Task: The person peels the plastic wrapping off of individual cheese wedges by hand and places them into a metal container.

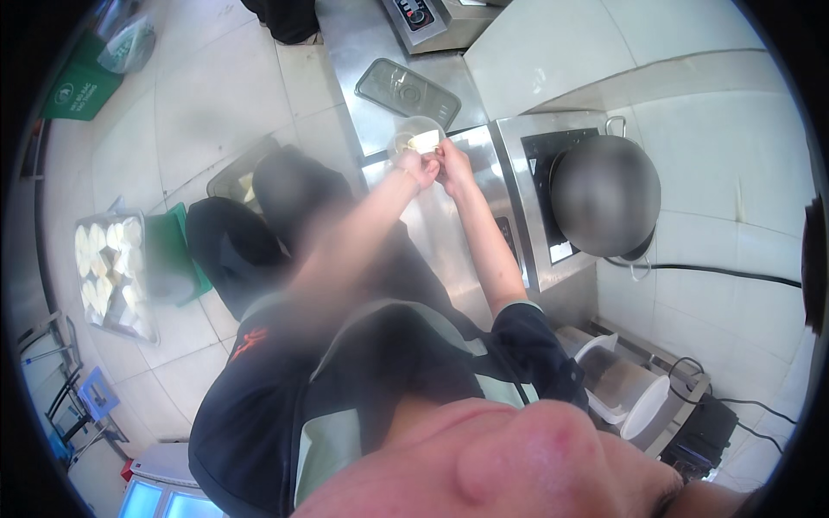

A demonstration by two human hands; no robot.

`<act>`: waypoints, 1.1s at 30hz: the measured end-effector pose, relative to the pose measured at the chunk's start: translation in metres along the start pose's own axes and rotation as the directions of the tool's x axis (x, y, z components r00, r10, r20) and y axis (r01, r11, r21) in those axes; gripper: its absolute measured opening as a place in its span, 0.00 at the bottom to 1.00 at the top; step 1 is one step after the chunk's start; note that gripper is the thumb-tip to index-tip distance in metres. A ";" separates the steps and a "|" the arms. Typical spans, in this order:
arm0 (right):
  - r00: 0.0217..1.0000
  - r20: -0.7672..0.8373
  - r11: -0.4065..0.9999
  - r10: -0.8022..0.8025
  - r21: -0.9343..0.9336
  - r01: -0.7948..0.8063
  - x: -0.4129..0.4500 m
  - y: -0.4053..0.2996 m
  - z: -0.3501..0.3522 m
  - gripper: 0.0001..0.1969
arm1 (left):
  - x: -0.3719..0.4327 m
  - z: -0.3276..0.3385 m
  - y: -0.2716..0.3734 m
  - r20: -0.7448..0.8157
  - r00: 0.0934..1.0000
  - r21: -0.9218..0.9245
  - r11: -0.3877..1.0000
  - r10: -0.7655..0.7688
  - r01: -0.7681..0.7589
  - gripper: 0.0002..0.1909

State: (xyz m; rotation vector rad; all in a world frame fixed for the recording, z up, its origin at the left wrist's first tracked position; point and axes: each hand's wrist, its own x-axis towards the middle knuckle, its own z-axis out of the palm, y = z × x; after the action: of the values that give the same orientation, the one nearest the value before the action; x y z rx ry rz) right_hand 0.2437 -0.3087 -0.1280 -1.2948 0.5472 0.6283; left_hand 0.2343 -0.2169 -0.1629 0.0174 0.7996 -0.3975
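Note:
My left hand (420,168) and my right hand (454,163) meet in front of me, over the edge of a steel counter (440,252). Between their fingers is a small cream-coloured, cup-shaped piece (425,140), too small to name exactly. The fingers of both hands are bent around its near side, and some fingertips are hidden. Just behind the piece shows a round, clear plastic bowl or lid (400,135). A grey translucent rectangular lid (408,90) lies on the counter beyond my hands.
Right of my arm, a dark round pan (605,194) sits on an induction cooker (537,259). At left, a clear tray (150,324) holds several pale pieces beside a green crate (175,259). Plastic containers (625,382) stand low at right. A person's legs (288,19) show at the top.

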 end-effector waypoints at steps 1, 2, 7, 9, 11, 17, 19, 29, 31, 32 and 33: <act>0.999 0.001 0.999 0.034 0.041 -0.034 -0.001 -0.001 0.002 0.07 | 0.001 0.000 0.000 -0.049 0.999 -0.056 0.998 -0.014 0.011 0.12; 0.999 0.003 0.999 0.036 0.039 -0.036 0.004 0.003 0.002 0.07 | 0.003 0.001 -0.001 -0.097 0.995 -0.112 0.994 -0.029 0.018 0.10; 0.997 -0.068 0.952 0.032 0.305 -0.009 0.035 0.015 -0.006 0.08 | 0.019 0.005 -0.010 -0.169 0.984 -0.100 0.992 0.063 -0.080 0.08; 0.998 -0.064 0.961 -0.003 0.277 0.020 0.038 0.015 -0.007 0.08 | 0.008 0.010 -0.009 -0.152 0.987 -0.093 0.993 0.056 -0.070 0.08; 0.998 -0.046 0.969 -0.038 0.241 0.047 0.041 0.011 -0.003 0.08 | 0.005 0.009 -0.006 -0.073 0.996 -0.063 0.996 0.056 -0.061 0.09; 0.998 -0.011 0.967 0.064 -0.246 -0.065 0.032 -0.021 0.015 0.08 | -0.010 0.010 -0.004 -0.105 0.990 -0.104 0.989 0.097 -0.108 0.10; 0.998 -0.008 0.949 0.065 -0.307 -0.064 0.035 -0.028 0.016 0.09 | -0.014 0.009 -0.007 0.012 0.995 -0.098 0.990 0.100 -0.099 0.09; 0.972 0.228 0.875 -0.061 -0.456 0.162 0.034 -0.045 0.001 0.11 | -0.038 0.011 -0.009 0.014 0.998 0.023 0.998 0.056 -0.056 0.18; 0.859 0.313 0.776 -0.405 -0.378 0.504 0.021 -0.047 0.010 0.10 | -0.071 0.011 0.006 -0.068 0.998 0.077 0.997 -0.015 0.021 0.20; 0.855 0.332 0.771 -0.399 -0.383 0.509 0.016 -0.049 0.016 0.10 | -0.086 0.006 0.016 -0.028 0.999 0.123 0.992 -0.021 0.025 0.20; 0.823 0.363 0.782 -0.437 -0.299 0.547 0.011 -0.051 0.027 0.09 | -0.112 0.004 0.028 0.030 0.999 0.206 0.978 0.036 -0.041 0.19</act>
State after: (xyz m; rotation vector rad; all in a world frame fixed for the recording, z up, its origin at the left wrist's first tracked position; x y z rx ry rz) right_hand 0.2875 -0.2888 -0.0951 -1.6170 -0.1780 0.4664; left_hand 0.1766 -0.1539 -0.0853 0.2209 0.7282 -0.4418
